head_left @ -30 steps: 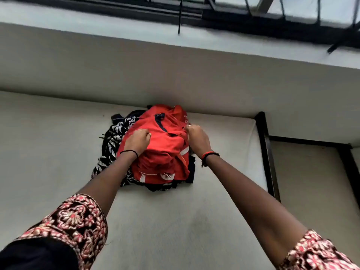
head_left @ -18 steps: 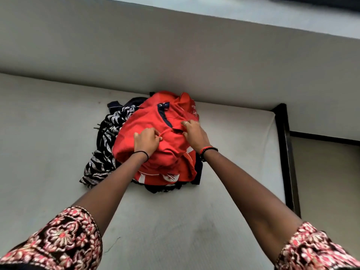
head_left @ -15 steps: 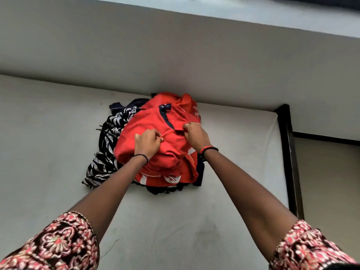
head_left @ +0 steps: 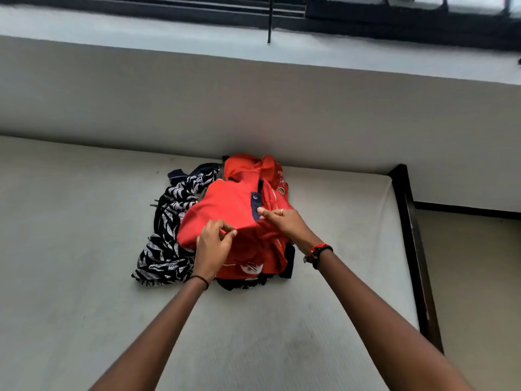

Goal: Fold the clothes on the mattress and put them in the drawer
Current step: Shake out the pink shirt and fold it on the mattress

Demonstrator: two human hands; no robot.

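The mattress (head_left: 84,277) lies in front of the wall (head_left: 253,108). A ledge (head_left: 141,32) sits on top of the wall, and the window (head_left: 366,9) is behind it. The clothes lie at the far side of the mattress, right by the wall. The polo shirt (head_left: 225,210) is on top. The printed garment (head_left: 169,221) lies under it and sticks out to the left. Another garment (head_left: 242,283) peeks out from under the near side. The left hand (head_left: 212,246) pinches the shirt's near edge, and the right hand (head_left: 287,221) pinches it to the right, by the buttons. The bed frame (head_left: 414,249) runs along the mattress's right side, with the floor (head_left: 479,277) to its right.
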